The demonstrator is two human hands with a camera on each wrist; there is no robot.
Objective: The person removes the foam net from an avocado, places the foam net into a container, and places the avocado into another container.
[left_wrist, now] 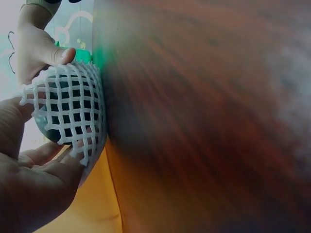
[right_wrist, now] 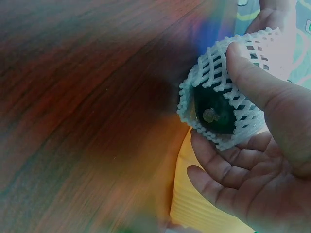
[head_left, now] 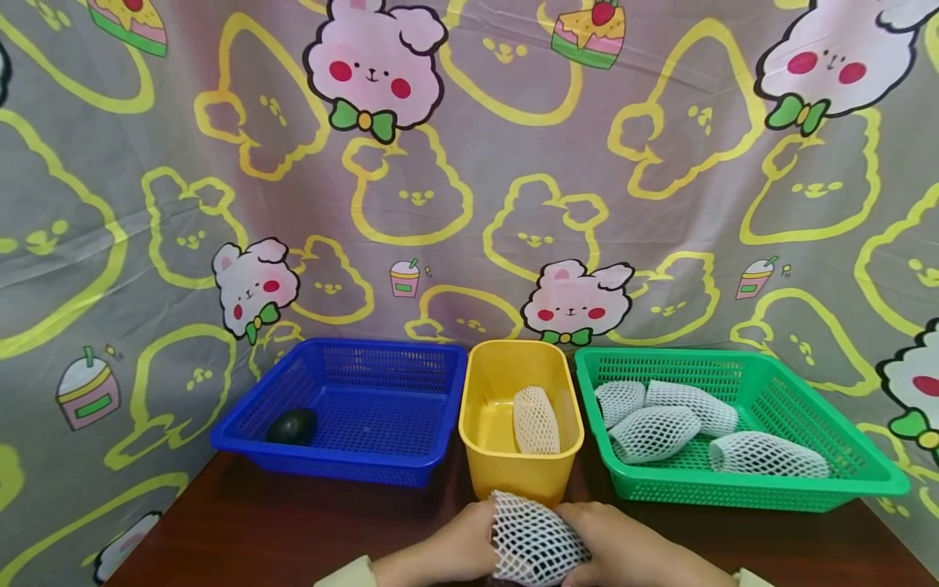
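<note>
Two hands [head_left: 472, 536] [head_left: 610, 540], fingers clamped round white net [head_left: 534, 540], dark fruit [right_wrist: 219, 103] half-hidden inside

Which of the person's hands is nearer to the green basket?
Right. The right hand is just in front of the near-left corner of the green basket; the left hand is farther left, across the foam net.

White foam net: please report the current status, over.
Left hand, right hand: both holding white foam net. Dark green fruit inside it. No obstruction visible.
</note>
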